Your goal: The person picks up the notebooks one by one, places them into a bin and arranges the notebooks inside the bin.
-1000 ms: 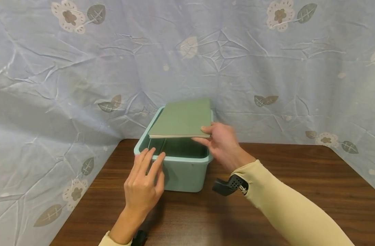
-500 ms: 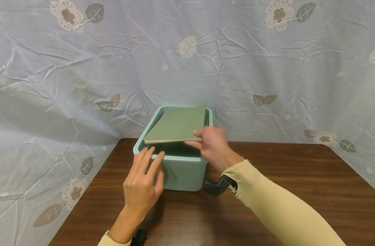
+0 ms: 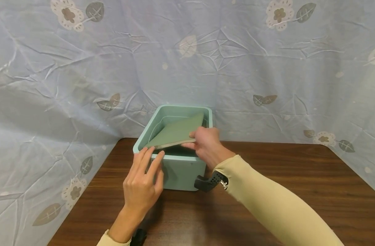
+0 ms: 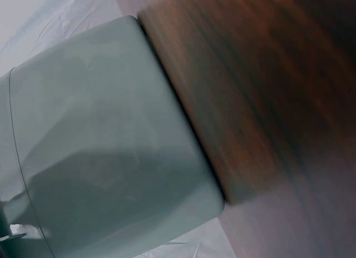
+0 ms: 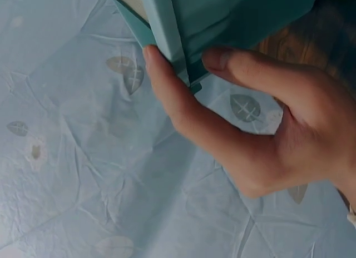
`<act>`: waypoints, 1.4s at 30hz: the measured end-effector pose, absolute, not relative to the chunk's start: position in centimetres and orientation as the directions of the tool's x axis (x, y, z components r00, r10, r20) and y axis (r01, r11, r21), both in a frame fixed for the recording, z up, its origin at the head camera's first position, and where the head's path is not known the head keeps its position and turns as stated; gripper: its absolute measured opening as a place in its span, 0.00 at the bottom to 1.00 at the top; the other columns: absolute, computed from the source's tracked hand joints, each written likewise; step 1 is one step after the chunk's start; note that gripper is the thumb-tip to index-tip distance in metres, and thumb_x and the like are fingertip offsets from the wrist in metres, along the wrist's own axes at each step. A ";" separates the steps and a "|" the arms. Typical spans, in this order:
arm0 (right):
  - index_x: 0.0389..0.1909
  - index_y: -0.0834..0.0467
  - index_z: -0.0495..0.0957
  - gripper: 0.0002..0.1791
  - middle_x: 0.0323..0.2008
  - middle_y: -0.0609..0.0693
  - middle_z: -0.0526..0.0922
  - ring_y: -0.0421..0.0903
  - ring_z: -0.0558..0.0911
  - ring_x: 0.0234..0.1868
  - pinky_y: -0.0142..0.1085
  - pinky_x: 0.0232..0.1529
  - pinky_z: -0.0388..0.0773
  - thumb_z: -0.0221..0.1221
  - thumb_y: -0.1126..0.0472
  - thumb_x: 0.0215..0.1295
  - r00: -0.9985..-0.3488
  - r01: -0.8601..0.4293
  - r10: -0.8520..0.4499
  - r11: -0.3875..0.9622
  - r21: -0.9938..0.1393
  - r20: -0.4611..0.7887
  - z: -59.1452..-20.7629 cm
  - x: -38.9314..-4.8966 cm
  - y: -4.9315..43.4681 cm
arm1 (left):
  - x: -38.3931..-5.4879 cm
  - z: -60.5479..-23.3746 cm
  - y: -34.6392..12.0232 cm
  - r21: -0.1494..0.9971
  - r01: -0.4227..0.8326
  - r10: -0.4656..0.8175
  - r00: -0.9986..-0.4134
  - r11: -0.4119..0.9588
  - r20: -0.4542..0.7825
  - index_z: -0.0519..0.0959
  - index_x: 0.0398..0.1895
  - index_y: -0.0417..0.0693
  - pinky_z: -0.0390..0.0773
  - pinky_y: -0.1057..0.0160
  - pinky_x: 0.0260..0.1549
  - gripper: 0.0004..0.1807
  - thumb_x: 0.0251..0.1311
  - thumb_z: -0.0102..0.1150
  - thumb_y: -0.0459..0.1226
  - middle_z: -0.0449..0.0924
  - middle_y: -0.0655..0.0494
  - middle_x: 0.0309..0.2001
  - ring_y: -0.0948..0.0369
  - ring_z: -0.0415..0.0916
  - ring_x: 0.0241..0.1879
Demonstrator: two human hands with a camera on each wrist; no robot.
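Observation:
A thin green book (image 3: 176, 131), pale along its page edge, lies tilted inside a light teal plastic bin (image 3: 184, 174). Its front left corner is low by the bin's rim, and its right side is higher. My right hand (image 3: 207, 141) pinches the front right corner, thumb on top and fingers beneath. In the right wrist view the same hand (image 5: 250, 113) has thumb and forefinger by the bin's pale rim (image 5: 167, 35). My left hand (image 3: 142, 184) rests its extended fingertips on the front left rim. The left wrist view shows only the bin's outer wall (image 4: 111, 102) and the table.
The bin stands on a dark brown wooden table (image 3: 267, 181), near its back edge. Behind and left of the table hangs a pale blue cloth (image 3: 236, 78) with flowers and leaves. A black strap mount (image 3: 210, 181) sits on my right wrist.
My right hand has moved down and left, lowering the book from above the rim into the bin and tilting it. The left hand has stayed in place.

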State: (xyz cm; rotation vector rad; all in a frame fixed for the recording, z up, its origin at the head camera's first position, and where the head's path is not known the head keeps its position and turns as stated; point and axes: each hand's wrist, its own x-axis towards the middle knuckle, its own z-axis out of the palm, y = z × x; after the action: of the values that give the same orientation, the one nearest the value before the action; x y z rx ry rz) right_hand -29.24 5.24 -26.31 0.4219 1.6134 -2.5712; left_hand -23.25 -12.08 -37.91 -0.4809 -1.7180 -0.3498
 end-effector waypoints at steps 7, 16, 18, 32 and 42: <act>0.76 0.62 0.45 0.43 0.66 0.65 0.63 0.63 0.77 0.61 0.54 0.48 0.84 0.43 0.83 0.59 -0.961 0.214 0.086 -0.379 -0.900 -0.264 -26.4 -29.6 5.0 | -23.2 -38.0 -12.1 -0.024 0.497 0.125 -0.171 0.867 0.977 0.84 0.52 0.47 0.80 0.38 0.51 0.19 0.60 0.50 0.35 0.82 0.44 0.55 0.45 0.80 0.55; 0.78 0.60 0.40 0.47 0.69 0.65 0.59 0.64 0.74 0.63 0.53 0.47 0.85 0.43 0.84 0.58 -0.964 0.206 0.089 -0.346 -0.915 -0.251 -26.5 -29.7 4.9 | -23.2 -37.9 -12.0 -0.028 0.502 0.127 -0.165 0.864 0.978 0.84 0.52 0.46 0.80 0.38 0.51 0.19 0.61 0.50 0.35 0.82 0.44 0.55 0.44 0.80 0.55; 0.77 0.61 0.42 0.45 0.68 0.65 0.60 0.64 0.74 0.63 0.53 0.49 0.84 0.42 0.84 0.58 -0.965 0.206 0.084 -0.345 -0.916 -0.249 -26.5 -29.7 4.9 | -23.2 -37.9 -12.0 -0.028 0.503 0.125 -0.160 0.864 0.979 0.84 0.52 0.47 0.80 0.38 0.51 0.19 0.61 0.50 0.35 0.82 0.44 0.55 0.44 0.80 0.55; 0.78 0.56 0.36 0.51 0.79 0.51 0.41 0.56 0.46 0.78 0.59 0.77 0.45 0.59 0.57 0.63 -0.974 0.225 -0.013 -0.167 -0.960 -0.226 -25.0 -28.6 5.7 | -23.1 -38.0 -12.1 -0.033 0.506 0.125 -0.149 0.862 0.981 0.84 0.50 0.47 0.80 0.37 0.50 0.19 0.60 0.50 0.33 0.83 0.44 0.53 0.44 0.80 0.54; 0.79 0.54 0.35 0.51 0.80 0.54 0.42 0.59 0.47 0.79 0.54 0.79 0.37 0.58 0.59 0.65 -0.970 0.242 -0.081 -0.171 -0.955 -0.231 -24.8 -28.2 5.9 | -23.1 -38.0 -12.2 -0.031 0.505 0.124 -0.151 0.862 0.981 0.84 0.51 0.47 0.80 0.37 0.50 0.19 0.59 0.50 0.33 0.83 0.44 0.53 0.44 0.80 0.54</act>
State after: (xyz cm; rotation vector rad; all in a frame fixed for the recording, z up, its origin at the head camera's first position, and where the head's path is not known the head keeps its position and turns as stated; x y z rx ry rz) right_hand -28.15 5.86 -24.79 0.1865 1.8706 -2.2465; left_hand -23.08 -12.24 -37.97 -0.4878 -1.7099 -0.3565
